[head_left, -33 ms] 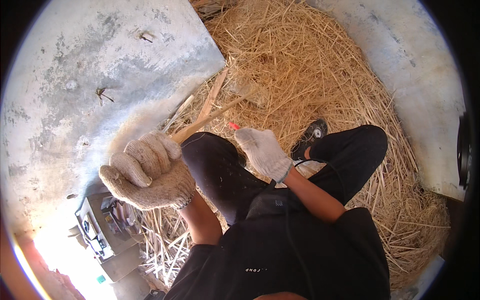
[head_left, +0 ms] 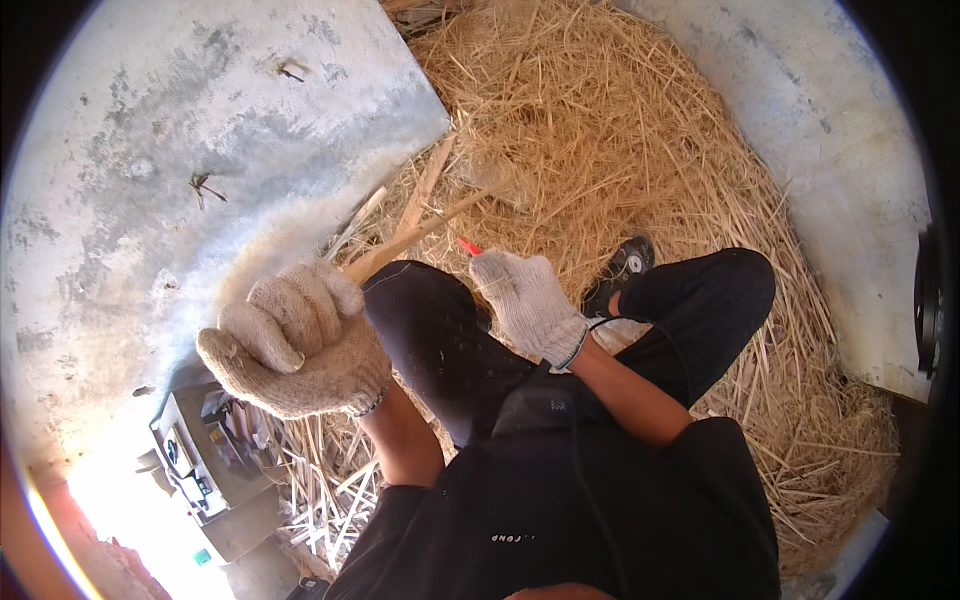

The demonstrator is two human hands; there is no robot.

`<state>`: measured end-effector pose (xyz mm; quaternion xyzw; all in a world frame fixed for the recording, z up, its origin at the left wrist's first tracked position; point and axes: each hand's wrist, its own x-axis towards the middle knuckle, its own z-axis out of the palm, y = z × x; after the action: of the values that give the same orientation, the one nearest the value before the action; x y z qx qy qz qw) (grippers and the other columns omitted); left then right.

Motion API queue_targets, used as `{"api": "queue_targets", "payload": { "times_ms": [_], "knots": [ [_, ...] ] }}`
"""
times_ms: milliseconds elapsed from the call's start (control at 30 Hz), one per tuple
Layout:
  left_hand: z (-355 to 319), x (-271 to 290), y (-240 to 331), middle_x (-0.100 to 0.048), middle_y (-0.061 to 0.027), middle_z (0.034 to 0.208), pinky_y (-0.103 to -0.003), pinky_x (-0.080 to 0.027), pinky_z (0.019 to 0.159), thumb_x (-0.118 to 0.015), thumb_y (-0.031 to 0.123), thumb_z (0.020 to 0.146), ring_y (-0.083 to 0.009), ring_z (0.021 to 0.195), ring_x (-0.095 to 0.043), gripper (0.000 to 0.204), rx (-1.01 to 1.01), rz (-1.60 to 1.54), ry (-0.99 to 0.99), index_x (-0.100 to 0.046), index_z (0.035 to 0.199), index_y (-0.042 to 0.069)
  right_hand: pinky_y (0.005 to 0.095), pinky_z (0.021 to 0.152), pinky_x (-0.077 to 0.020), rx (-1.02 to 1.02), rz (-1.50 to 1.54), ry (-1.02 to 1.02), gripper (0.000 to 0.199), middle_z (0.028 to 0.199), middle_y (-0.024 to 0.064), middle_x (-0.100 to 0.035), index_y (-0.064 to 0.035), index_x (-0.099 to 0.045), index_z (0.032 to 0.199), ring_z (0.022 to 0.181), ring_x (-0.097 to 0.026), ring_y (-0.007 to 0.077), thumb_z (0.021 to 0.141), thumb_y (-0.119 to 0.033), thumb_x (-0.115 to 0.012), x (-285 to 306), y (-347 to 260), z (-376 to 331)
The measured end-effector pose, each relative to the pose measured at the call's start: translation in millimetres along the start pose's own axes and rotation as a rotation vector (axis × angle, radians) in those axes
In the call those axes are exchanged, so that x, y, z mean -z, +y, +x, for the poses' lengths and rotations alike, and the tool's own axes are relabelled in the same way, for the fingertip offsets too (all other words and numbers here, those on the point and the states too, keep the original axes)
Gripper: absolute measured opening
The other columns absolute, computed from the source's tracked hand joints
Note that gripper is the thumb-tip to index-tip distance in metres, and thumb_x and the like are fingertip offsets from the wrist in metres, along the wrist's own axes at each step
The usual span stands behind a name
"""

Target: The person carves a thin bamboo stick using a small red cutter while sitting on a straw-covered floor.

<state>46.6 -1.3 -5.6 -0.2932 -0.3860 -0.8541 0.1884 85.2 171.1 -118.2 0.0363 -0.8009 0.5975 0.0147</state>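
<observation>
The person sits on a wide heap of dry straw (head_left: 640, 130) with both knees bent, dressed in black, 1 dark shoe (head_left: 622, 268) showing beside the right leg. Both hands wear knitted work gloves. The left hand (head_left: 295, 345) is curled into a tight fist around the near end of a pale stick or stalk (head_left: 415, 235), which runs from the fist up and to the right across the edge of the straw; the fingers are fully wrapped, knuckles toward the camera. The right hand (head_left: 525, 300) rests above the left knee with its fingers closed narrowly around a small tool whose red tip (head_left: 468, 245) pokes out past the fingertips, just beside the stick; the rest of the tool is hidden in the glove, so its kind cannot be told. A few more pale split sticks (head_left: 425, 185) lie at the straw's left margin, near the held one. To the left spreads a grey concrete floor (head_left: 200, 150). Low at the left, beside the left forearm, sits a small grey machine (head_left: 200, 460), with loose straw stalks (head_left: 320, 480) scattered just to its right.
</observation>
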Motion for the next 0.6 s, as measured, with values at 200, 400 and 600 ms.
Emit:
{"api": "queue_targets", "payload": {
  "times_ms": [200, 400, 600],
  "knots": [
    [-12.8, -32.0, -8.5, -0.039, -0.0019, 0.048, -0.037, -0.039, 0.048, -0.031, 0.042, 0.110, -0.0163, 0.043, -0.036, 0.060, 0.022, 0.096, -0.009, -0.048, 0.058, 0.016, 0.0480, 0.053, -0.0463, -0.045, -0.178, -0.052, 0.047, 0.062, 0.0190, -0.058, -0.0043, -0.064, 0.087, 0.059, -0.061, 0.0425, 0.103, -0.047, -0.055, -7.7, -11.9, 0.7],
    [-1.6, -19.6, -4.3, -0.036, -0.0005, 0.047, -0.034, -0.037, 0.045, -0.028, 0.040, 0.111, -0.0155, 0.042, -0.032, 0.060, 0.005, 0.079, -0.058, -0.048, 0.058, 0.017, 0.0487, 0.051, -0.0454, 0.098, -0.313, 0.106, 0.046, 0.056, 0.0177, -0.056, -0.0065, -0.065, 0.086, 0.056, -0.061, 0.0415, 0.102, -0.049, -0.055, -37.4, 13.3, 7.4],
    [-12.7, -21.2, -3.7, -0.038, -0.0005, 0.046, -0.036, -0.038, 0.044, -0.032, 0.041, 0.110, -0.0148, 0.039, -0.032, 0.059, -0.017, 0.087, 0.013, -0.049, 0.059, 0.017, 0.0371, 0.050, -0.0403, -0.269, 0.313, -0.282, 0.057, 0.057, 0.0016, -0.048, -0.0036, -0.061, 0.080, 0.053, -0.049, 0.0177, 0.105, -0.054, -0.050, -5.8, -1.5, 1.6]
  ]
}}
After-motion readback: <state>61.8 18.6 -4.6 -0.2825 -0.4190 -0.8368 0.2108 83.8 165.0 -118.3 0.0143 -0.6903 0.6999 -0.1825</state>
